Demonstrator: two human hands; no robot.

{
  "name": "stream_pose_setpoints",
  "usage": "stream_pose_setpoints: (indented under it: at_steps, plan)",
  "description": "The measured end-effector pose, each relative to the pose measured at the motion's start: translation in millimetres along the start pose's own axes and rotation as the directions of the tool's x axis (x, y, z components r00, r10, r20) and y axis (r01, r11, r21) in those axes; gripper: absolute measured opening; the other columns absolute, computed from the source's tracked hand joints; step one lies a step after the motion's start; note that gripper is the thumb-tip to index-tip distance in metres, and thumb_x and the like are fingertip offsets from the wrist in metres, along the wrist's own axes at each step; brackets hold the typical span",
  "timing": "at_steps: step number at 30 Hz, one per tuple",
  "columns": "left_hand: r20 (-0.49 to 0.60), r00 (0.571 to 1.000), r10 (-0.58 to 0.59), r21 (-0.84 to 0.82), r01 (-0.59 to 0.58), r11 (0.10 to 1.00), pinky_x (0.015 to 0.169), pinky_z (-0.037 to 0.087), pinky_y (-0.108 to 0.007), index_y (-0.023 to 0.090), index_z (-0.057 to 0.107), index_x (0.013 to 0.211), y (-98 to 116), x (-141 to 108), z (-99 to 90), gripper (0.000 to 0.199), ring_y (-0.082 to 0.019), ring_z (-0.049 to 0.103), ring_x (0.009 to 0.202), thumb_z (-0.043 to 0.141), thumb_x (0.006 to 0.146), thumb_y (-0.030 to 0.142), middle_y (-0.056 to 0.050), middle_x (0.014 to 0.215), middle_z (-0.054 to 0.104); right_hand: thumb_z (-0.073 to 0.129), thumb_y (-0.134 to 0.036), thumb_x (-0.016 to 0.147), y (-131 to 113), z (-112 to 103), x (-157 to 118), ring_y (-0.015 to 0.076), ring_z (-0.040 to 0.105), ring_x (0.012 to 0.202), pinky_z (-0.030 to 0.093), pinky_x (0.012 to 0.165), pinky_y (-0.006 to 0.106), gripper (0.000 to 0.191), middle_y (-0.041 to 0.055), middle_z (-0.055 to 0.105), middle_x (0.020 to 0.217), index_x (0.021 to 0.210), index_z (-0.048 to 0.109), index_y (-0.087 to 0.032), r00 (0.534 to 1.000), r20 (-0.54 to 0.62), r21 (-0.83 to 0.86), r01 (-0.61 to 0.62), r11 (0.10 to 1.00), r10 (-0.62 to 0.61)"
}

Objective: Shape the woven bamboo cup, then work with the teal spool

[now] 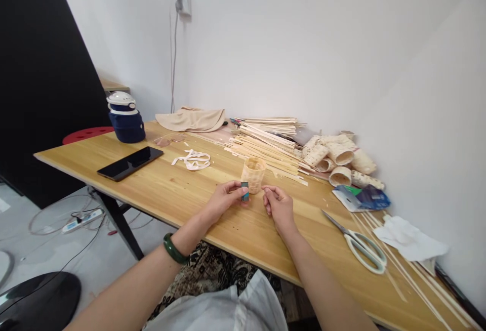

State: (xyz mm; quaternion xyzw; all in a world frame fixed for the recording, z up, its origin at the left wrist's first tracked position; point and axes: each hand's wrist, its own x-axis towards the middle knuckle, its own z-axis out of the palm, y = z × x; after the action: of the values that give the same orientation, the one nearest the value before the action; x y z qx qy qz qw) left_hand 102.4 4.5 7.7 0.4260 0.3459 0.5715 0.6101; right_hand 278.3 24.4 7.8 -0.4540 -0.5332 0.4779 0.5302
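Observation:
A small woven cylinder (255,174) of pale strips stands on the wooden table, its open end facing up. My left hand (227,197) is closed on a small dark grey and teal rectangular piece (245,192), held against the cylinder's near left side. Its exact kind does not show. At the cylinder's lower right, my right hand (279,205) has its thumb and forefinger pinched together. Whatever those fingertips may hold is too small to make out. A green bangle (174,250) circles my left wrist.
Bundled thin strips (266,143) lie behind the cylinder, with several woven tubes (339,156) at right. Scissors (362,247), loose long strips and white tissue (408,237) are on the right. Leftward are a phone (131,163), a white tangled band (193,160) and a blue-wrapped container (127,123).

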Motion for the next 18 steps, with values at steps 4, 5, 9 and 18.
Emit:
stream_pose_setpoints:
  at_steps: [4,5,9,18]
  plan:
    - [-0.007,1.000,0.005,-0.002,-0.005,1.000,0.073,0.058,-0.029,0.014,0.076,0.087,-1.2,0.6,-1.9,0.044,-0.015,0.067,0.073,0.095,0.058,0.041,-0.004,0.083,0.075,0.072,-0.056,0.071,0.2,0.6,-0.9,0.0059,0.035,0.033,0.024,0.034,0.020,0.040,-0.0082,0.052,0.048,0.086,0.066,-0.019,0.999,0.042,-0.011,-0.012,1.000,0.013]
    - [-0.009,1.000,0.004,-0.005,-0.004,1.000,0.075,0.059,-0.030,0.014,0.076,0.089,-1.9,1.1,-2.8,0.045,-0.016,0.068,0.075,0.095,0.059,0.041,-0.004,0.085,0.076,0.072,-0.054,0.070,-0.1,1.3,-1.6,0.0062,0.036,0.033,0.025,0.034,0.020,0.039,-0.0077,0.053,0.048,0.086,0.068,-0.019,0.997,0.068,-0.017,-0.019,1.000,0.020]
    - [-0.025,1.000,-0.008,-0.009,0.007,1.000,0.082,0.061,-0.033,0.014,0.077,0.099,-5.0,2.9,-5.7,0.050,-0.017,0.072,0.079,0.094,0.061,0.042,-0.006,0.092,0.078,0.072,-0.052,0.070,-3.2,4.5,-5.3,0.0068,0.039,0.035,0.027,0.035,0.019,0.039,-0.0068,0.056,0.049,0.091,0.070,-0.019,0.985,0.166,-0.031,-0.038,0.999,0.042]
    - [0.024,0.999,-0.028,0.041,0.027,0.999,0.079,0.063,-0.033,0.015,0.079,0.103,-9.1,3.1,-4.5,0.053,-0.018,0.074,0.081,0.095,0.058,0.039,-0.009,0.111,0.078,0.078,-0.057,0.065,-4.0,7.2,-6.4,0.0055,0.033,0.032,0.023,0.033,0.018,0.049,-0.0097,0.051,0.043,0.093,0.070,-0.018,0.960,0.261,-0.063,-0.085,0.994,0.098]
